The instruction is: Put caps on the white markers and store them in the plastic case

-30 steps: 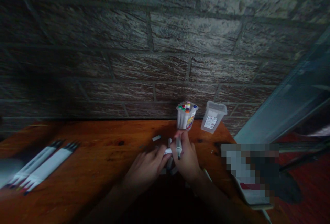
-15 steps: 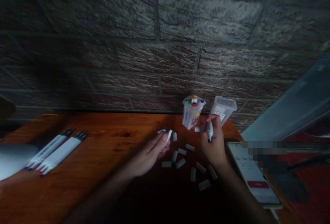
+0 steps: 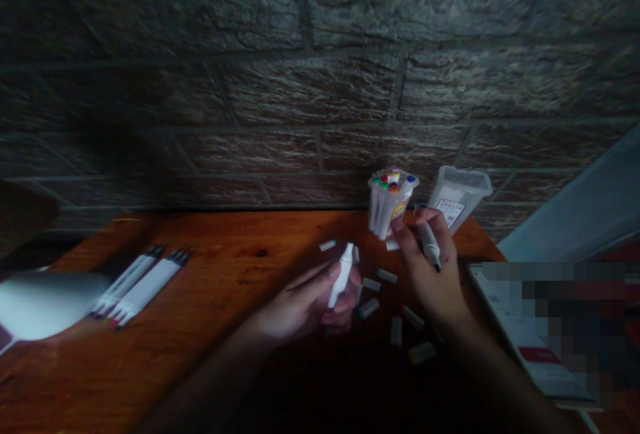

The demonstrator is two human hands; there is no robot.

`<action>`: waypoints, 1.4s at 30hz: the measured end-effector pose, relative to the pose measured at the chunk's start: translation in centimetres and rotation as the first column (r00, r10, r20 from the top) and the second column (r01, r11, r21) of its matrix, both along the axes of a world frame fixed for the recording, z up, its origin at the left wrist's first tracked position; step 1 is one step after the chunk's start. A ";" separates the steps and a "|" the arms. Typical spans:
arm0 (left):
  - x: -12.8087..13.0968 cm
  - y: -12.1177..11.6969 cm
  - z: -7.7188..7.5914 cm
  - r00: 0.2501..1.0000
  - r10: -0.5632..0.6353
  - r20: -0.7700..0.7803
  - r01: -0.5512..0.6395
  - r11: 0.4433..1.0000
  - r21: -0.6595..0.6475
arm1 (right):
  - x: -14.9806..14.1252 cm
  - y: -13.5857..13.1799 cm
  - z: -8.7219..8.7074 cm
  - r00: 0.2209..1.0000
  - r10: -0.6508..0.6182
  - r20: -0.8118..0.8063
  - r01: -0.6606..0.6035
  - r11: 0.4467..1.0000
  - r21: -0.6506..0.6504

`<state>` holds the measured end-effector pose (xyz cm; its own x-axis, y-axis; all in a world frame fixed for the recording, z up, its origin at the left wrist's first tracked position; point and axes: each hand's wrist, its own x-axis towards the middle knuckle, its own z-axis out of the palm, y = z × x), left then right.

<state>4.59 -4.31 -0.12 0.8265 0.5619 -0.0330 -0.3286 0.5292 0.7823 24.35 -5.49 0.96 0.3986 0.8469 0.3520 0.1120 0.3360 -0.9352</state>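
My left hand is closed around a white marker barrel, its narrowed end pointing up and away. In my right hand a second white marker lies between thumb and fingers, its dark tip uncovered and pointing down towards me. Short white caps, several of them with coloured ends, are scattered on the tabletop between and below both hands. Just beyond my right fingers stands a see-through cup of upright markers with coloured ends.
Behind my right hand stands a second see-through container with a label. Dark-tipped markers lie in rows on the wooden table. A bright white lamp is at left, a phone at right, a brick wall behind.
My left hand has turned so the white barrel shows more fully and points up. My right hand keeps the dark-tipped marker. The view has shifted, moving the table things rightward.
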 end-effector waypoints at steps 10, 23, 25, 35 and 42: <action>-0.3 0.1 -0.5 0.996 -0.068 0.063 0.067 0.998 0.018 | -0.5 -0.3 0.7 0.996 0.054 -0.067 -0.053 0.999 0.003; -0.2 -0.2 -0.2 0.989 -0.058 0.135 0.072 0.993 -0.098 | -1.0 -0.3 1.0 0.973 0.139 -0.184 -0.136 0.990 0.026; 0.0 -0.3 0.0 0.988 -0.033 0.153 0.047 0.995 -0.092 | -1.0 -0.3 1.0 0.965 0.155 -0.209 -0.151 0.988 0.036; 0.3 -0.1 0.0 0.996 0.001 0.095 0.007 0.997 -0.082 | -0.6 -0.2 0.8 0.924 0.263 -0.278 -0.263 0.964 0.037; 0.2 -0.1 -0.2 0.995 -0.016 0.099 0.021 0.999 -0.047 | -0.2 -0.2 0.6 0.836 0.373 -0.403 -0.412 0.911 -0.011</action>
